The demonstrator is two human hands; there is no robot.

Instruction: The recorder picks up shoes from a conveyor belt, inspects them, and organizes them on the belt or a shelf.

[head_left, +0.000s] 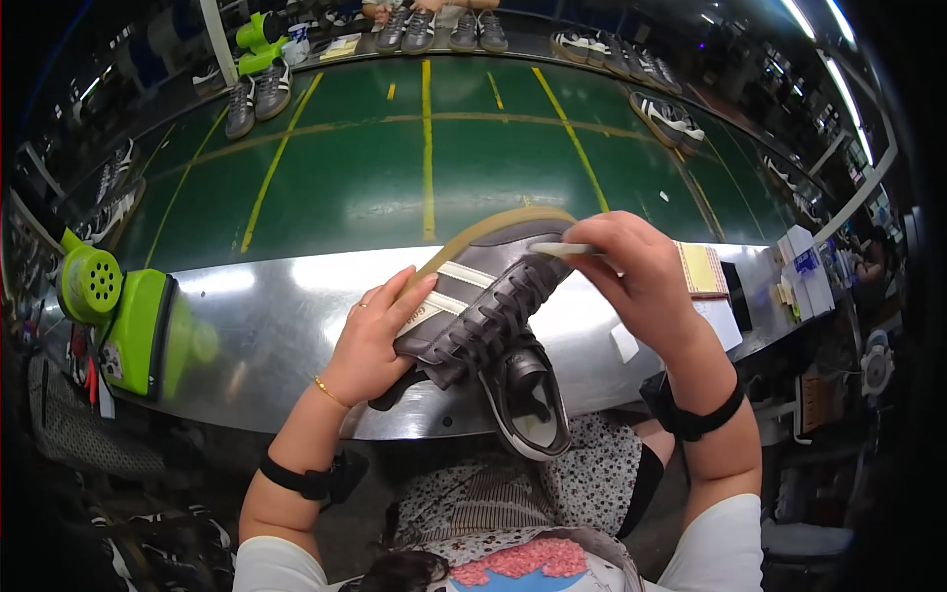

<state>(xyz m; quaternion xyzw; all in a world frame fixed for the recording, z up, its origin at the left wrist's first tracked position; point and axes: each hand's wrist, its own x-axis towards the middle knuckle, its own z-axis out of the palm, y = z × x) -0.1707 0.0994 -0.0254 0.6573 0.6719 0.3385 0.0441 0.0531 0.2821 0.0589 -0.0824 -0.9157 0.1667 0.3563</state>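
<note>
My left hand [373, 335] is closed around the heel end of a dark grey sneaker [493, 308] with pale side stripes and a tan sole edge. The shoe is tilted on its side above the metal bench, toe up and to the right. At the toe, my right hand [636, 276] pinches a small flat whitish piece [562, 249] against or just over the upper; its kind is unclear. Below the held shoe a second dark sneaker [533, 405] rests at the bench's near edge, its opening facing me, partly hidden by the first.
A steel bench [286, 326] lies in front of me, a green belt [355, 168] with yellow lines beyond. A lime-green machine [133, 326] stands left. Right are a notebook [700, 271] and a white scrap [623, 342]. Shoe pairs [258, 99] stand on the belt; another person's hands [424, 6] show far off.
</note>
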